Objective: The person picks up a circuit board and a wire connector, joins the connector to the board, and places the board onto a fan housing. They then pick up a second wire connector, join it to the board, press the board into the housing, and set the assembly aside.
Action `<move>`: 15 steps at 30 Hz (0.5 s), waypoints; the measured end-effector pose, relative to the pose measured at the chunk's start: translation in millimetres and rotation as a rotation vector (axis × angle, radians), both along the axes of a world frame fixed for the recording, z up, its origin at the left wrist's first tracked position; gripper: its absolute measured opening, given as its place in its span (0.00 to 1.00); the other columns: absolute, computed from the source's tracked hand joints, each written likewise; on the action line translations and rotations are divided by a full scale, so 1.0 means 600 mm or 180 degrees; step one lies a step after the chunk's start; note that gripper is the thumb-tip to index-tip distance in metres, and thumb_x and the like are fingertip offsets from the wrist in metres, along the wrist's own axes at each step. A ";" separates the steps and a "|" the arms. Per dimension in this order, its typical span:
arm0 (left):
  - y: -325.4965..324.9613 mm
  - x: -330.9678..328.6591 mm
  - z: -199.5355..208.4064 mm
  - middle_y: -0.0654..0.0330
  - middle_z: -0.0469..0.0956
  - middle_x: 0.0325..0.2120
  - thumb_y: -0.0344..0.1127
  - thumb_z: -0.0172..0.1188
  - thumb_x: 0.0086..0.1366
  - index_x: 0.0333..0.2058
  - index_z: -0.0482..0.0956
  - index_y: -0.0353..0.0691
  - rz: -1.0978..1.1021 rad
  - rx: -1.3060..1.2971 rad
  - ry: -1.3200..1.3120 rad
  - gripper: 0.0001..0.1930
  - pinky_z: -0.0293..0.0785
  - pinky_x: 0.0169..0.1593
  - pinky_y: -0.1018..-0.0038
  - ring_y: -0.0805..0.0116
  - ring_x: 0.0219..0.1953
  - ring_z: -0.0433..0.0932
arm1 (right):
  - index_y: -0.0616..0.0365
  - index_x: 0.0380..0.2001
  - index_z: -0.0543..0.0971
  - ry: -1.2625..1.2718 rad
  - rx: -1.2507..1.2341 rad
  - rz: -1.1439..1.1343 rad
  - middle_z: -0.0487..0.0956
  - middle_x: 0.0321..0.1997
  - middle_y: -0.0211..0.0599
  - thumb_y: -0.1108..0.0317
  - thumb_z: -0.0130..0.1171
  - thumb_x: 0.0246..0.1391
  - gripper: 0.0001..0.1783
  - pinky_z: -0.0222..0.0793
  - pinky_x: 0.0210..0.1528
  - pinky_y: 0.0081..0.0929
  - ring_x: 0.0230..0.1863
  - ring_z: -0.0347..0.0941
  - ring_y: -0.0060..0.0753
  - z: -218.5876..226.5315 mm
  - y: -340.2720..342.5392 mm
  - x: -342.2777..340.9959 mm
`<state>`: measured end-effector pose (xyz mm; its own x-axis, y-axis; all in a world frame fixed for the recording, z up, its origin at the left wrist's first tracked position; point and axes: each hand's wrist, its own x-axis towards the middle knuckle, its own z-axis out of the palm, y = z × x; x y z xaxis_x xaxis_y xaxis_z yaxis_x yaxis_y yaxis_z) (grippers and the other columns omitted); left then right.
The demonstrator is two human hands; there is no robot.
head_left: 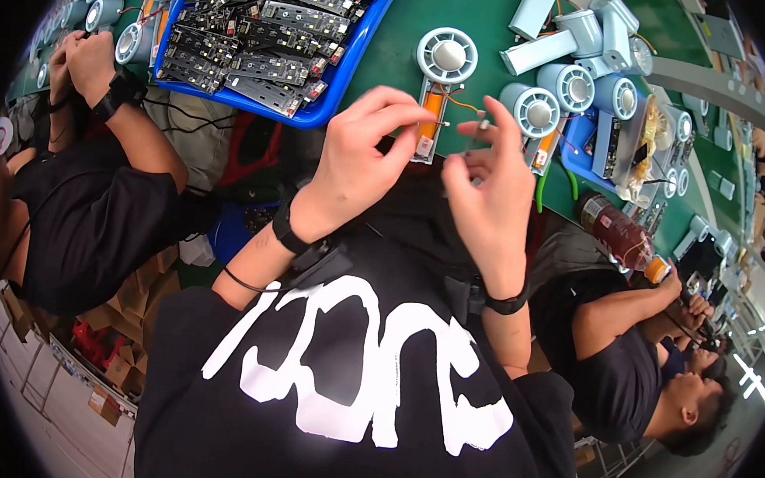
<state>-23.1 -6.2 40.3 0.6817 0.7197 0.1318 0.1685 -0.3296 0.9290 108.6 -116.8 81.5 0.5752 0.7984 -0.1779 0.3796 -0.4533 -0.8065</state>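
In front of me on the green table lies a small handheld fan point(447, 56) with a round pale-blue head. Its handle is uncovered and shows an orange battery point(428, 126). My left hand point(362, 146) is over the handle from the left, thumb and index finger closed around a thin wire whose end pokes out at the fingertips. My right hand point(498, 180) is raised to the right of the handle, its fingers smeared by motion. By its index finger sits a tiny pale piece point(485, 123); whether it is gripped cannot be seen. An orange wire point(463, 101) runs from the fan toward that hand.
A blue tray point(344, 83) full of black circuit boards stands at the upper left. Several pale-blue fans point(574, 89) and handle shells point(538, 53) crowd the right, near green-handled pliers point(539, 192) and a dark drink bottle point(615, 229). Co-workers point(95, 213) sit on both sides.
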 end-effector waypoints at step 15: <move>0.019 0.029 -0.038 0.56 0.82 0.35 0.23 0.69 0.57 0.37 0.85 0.35 -0.0286 0.0635 -0.0361 0.08 0.80 0.35 0.71 0.60 0.34 0.83 | 0.65 0.62 0.72 0.1587 0.0478 -0.0158 0.79 0.54 0.39 0.81 0.55 0.63 0.23 0.74 0.49 0.21 0.46 0.80 0.23 -0.057 -0.015 0.020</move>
